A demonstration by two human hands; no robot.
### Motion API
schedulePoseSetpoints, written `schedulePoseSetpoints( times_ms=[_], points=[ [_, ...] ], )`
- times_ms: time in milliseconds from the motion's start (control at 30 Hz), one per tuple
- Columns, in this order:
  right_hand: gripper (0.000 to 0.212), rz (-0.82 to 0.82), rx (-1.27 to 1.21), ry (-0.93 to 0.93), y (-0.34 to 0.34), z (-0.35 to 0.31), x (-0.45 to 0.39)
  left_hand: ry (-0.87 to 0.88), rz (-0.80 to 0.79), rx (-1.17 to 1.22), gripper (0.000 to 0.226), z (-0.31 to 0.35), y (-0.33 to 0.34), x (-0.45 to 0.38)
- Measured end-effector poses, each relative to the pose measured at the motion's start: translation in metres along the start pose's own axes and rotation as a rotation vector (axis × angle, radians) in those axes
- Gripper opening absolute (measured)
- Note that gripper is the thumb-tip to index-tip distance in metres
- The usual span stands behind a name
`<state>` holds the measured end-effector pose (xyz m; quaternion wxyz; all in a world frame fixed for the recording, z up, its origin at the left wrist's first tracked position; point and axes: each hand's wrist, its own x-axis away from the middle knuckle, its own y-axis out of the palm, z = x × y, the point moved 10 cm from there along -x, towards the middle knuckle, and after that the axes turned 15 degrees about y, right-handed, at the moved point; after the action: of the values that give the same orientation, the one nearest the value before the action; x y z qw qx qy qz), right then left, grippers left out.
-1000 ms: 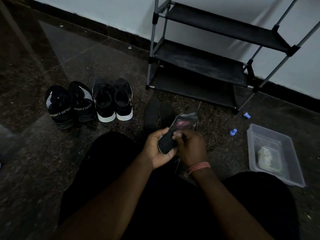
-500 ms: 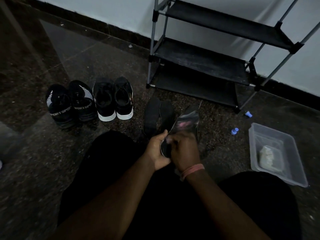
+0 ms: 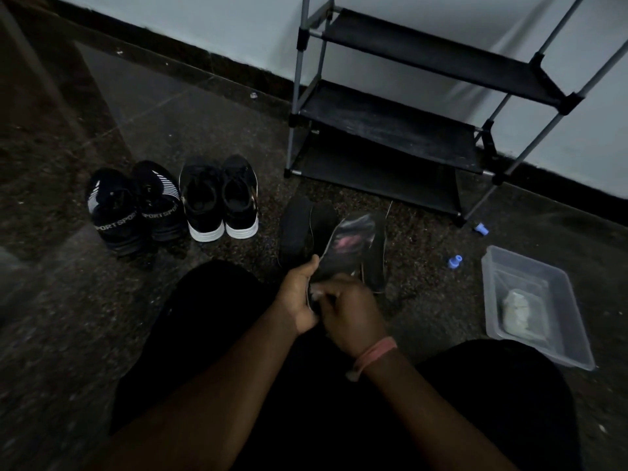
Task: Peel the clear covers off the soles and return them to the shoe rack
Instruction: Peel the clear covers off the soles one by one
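Observation:
A black sole (image 3: 346, 248) wrapped in a shiny clear cover is held up over my lap. My left hand (image 3: 299, 294) grips its near end from the left. At the heel edge, my right hand (image 3: 350, 314) pinches it with curled fingers. Two bare black soles (image 3: 306, 226) lie side by side on the floor just beyond, and another sole (image 3: 375, 263) lies to their right, partly hidden by the held one. The black three-shelf shoe rack (image 3: 390, 120) stands against the wall behind them, its shelves bare.
Two pairs of black shoes stand on the floor at left: sport shoes (image 3: 132, 209) and white-soled sneakers (image 3: 221, 198). A clear plastic tub (image 3: 530, 300) holding a pale cloth sits at right. Two small blue caps (image 3: 454, 261) lie near the rack's foot.
My right hand has slid down toward the sole's near end and covers more of it. The covered sole has tilted up a little.

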<state>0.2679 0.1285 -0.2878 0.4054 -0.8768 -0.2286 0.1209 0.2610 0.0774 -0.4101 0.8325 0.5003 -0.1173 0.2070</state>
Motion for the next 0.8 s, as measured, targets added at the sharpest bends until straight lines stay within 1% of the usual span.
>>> schedulePoseSetpoints(
  times_ms=[67,167,233,267,300,367,400,433,500,567,633,667,767,800],
  points=[
    [0.016,-0.012,0.037,-0.011,-0.002,0.002,0.000,-0.006,-0.011,-0.002,0.052,-0.004,0.004,0.000],
    [0.017,0.158,0.202,0.036,-0.027,0.023,-0.025,-0.031,-0.045,-0.019,0.043,-0.014,0.013,0.004],
    [0.020,0.250,0.243,0.090,-0.039,0.034,-0.034,-0.047,-0.055,-0.020,0.040,-0.017,0.014,0.006],
    [0.018,0.242,0.200,0.109,-0.037,0.033,-0.031,-0.048,-0.058,-0.026,0.040,-0.016,0.013,0.007],
    [0.015,0.192,0.123,0.114,-0.028,0.028,-0.023,-0.039,-0.060,-0.037,0.042,-0.012,0.011,0.007],
    [0.015,0.000,-0.021,0.099,0.001,0.014,-0.002,-0.010,-0.045,-0.026,0.048,-0.004,0.003,0.001],
    [0.015,-0.040,-0.046,0.072,0.005,0.008,0.004,0.005,-0.029,-0.019,0.049,-0.001,0.001,-0.001],
    [0.014,-0.040,-0.051,0.062,0.002,0.007,0.003,0.013,-0.022,-0.018,0.049,0.001,0.002,-0.003],
    [0.013,0.050,0.012,0.090,-0.015,0.021,-0.011,-0.004,-0.048,-0.016,0.046,-0.008,0.008,-0.002],
    [0.021,0.206,0.140,0.125,-0.037,0.037,-0.029,-0.038,-0.070,-0.017,0.042,-0.019,0.013,0.002],
    [0.020,0.258,0.201,0.146,-0.042,0.039,-0.032,-0.056,-0.088,-0.003,0.043,-0.023,0.013,0.003],
    [0.017,0.236,0.194,0.116,-0.034,0.032,-0.027,-0.054,-0.089,-0.020,0.044,-0.022,0.010,0.003],
    [0.015,-0.006,0.062,0.077,0.002,0.010,0.001,-0.004,-0.036,-0.073,0.045,-0.010,0.001,-0.002],
    [0.015,-0.043,0.049,0.070,0.006,0.010,0.004,0.005,-0.025,-0.082,0.045,-0.009,-0.001,-0.003]
  ],
)
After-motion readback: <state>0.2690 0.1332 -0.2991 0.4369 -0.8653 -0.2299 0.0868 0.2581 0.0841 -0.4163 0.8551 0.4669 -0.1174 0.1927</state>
